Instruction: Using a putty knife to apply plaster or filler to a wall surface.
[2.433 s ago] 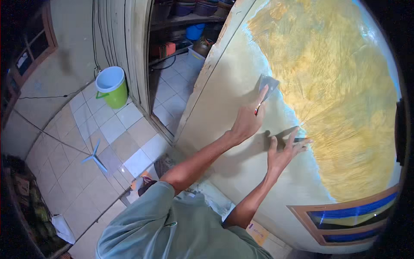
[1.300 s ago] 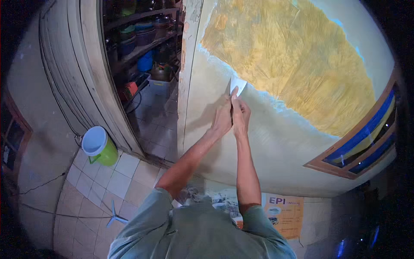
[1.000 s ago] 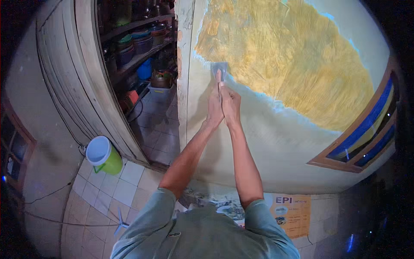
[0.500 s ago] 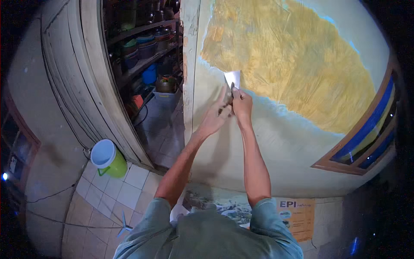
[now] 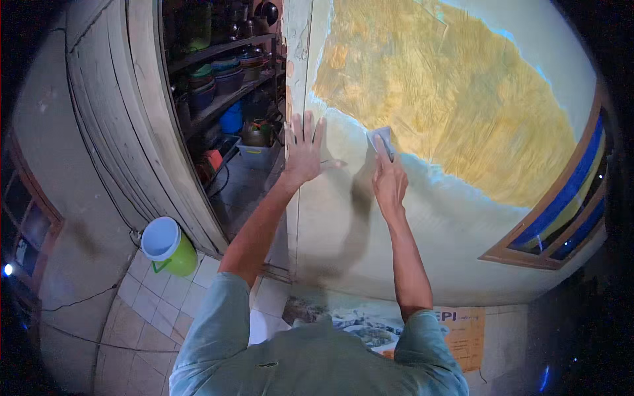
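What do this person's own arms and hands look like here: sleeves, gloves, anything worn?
Both forearms are bare below short, loose grey-green shirt sleeves that end above the elbows. The left hand and the right hand wear no gloves; no watch, ring or band shows on either wrist.

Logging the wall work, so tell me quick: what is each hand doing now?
Left hand: open, fingers spread flat on the wall.
Right hand: closed on a scraper.
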Demonstrator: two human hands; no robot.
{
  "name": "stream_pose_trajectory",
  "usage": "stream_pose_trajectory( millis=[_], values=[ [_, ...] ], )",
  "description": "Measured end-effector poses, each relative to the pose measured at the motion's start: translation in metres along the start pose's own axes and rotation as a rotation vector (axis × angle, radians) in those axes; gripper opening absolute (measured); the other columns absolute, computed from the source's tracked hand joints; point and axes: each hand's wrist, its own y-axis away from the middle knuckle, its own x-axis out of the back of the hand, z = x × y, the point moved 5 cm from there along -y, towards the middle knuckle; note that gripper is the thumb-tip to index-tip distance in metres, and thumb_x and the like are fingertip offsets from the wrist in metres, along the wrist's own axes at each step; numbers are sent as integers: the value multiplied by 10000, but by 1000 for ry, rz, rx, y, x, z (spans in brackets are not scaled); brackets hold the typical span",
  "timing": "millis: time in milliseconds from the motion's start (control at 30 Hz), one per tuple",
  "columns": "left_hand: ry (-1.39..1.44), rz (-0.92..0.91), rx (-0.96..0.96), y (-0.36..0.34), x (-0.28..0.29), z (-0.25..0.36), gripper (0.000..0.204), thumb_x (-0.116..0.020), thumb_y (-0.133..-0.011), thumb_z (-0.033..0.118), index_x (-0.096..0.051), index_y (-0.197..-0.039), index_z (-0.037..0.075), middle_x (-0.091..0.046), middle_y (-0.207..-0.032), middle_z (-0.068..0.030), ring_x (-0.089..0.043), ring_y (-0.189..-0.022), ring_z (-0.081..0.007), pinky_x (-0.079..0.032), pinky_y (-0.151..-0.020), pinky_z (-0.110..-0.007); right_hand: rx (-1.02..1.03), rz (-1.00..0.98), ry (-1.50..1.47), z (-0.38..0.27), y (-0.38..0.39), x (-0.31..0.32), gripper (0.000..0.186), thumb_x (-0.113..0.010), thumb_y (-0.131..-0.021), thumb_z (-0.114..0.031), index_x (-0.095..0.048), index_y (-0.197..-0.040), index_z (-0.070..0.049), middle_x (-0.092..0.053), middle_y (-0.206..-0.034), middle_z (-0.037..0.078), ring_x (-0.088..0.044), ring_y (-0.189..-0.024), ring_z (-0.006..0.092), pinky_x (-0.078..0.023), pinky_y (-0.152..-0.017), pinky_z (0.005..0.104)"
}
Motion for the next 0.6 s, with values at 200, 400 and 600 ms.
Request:
stream_pose_trajectory(
  millis=[200, 400, 600],
  values=[
    [22, -21, 30, 4, -21, -8, 1389, -679, -579, 877, -262, -1592, 23, -110, -1636, -338, -61, -1498, -583, -123, -1142, -753, 19, -54, 112, -18, -16, -6, 812, -626, -810, 41, -465, -1511, -335, -685, -990, 194, -674, -812, 403, -517, -664, 511],
    [7, 30, 64, 11, -32, -17, 1411, -716, -533, 858, -213, -1620, 112, -90, -1650, -312, -50, -1496, -588, -133, -1143, -750, -10, -114, 127, -13, -12, -9, 788, -661, -796, 7, -506, -1484, -342, -687, -915, 200, -688, -816, 413, -532, -688, 517],
    [100, 8, 111, 7, -35, -9, 1470, -831, -486, 763, -169, -1626, 112, -45, -1647, -328, -27, -1481, -615, -113, -1116, -787, 53, -43, 162, -28, -25, -16, 669, -633, -859, -3, -563, -1447, -315, -692, -866, 201, -676, -731, 394, -515, -640, 491]
  ],
)
